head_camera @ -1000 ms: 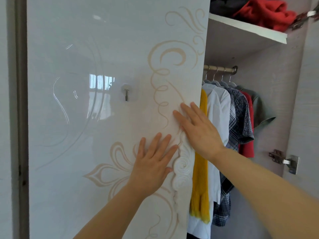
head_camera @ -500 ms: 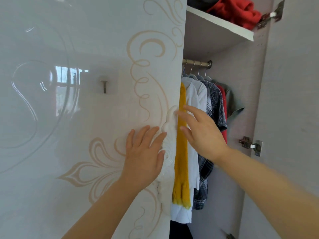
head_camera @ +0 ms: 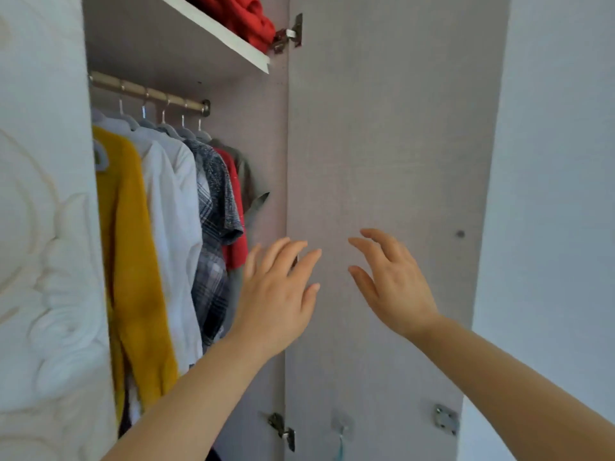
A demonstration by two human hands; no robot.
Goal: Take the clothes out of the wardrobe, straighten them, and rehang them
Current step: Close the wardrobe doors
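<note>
All the clothes (head_camera: 199,207) hang on the rail (head_camera: 149,93) in the left half of the head view, none lifted off. By my reckoning, taking out, straightening and rehanging all lie ahead.

Both hands are empty, with fingers loosely spread. The left hand (head_camera: 279,294) hovers at centre, just in front of the garments. The right hand (head_camera: 396,287) is beside it, before the open door (head_camera: 382,144), a flat, matt, grey-grained panel.

Leftmost is a fuzzy mustard garment (head_camera: 133,244), then a smooth white shirt (head_camera: 169,227), a grey checked shirt (head_camera: 213,277), something red (head_camera: 238,251) and an olive short sleeve (head_camera: 251,184). Thin metal hooks hang from the round, brassy bar.

At the top, a chunky red knit (head_camera: 243,15) sits bundled on the white shelf (head_camera: 216,31). At far left, the other door (head_camera: 43,227) is glossy with raised scrollwork.
</note>
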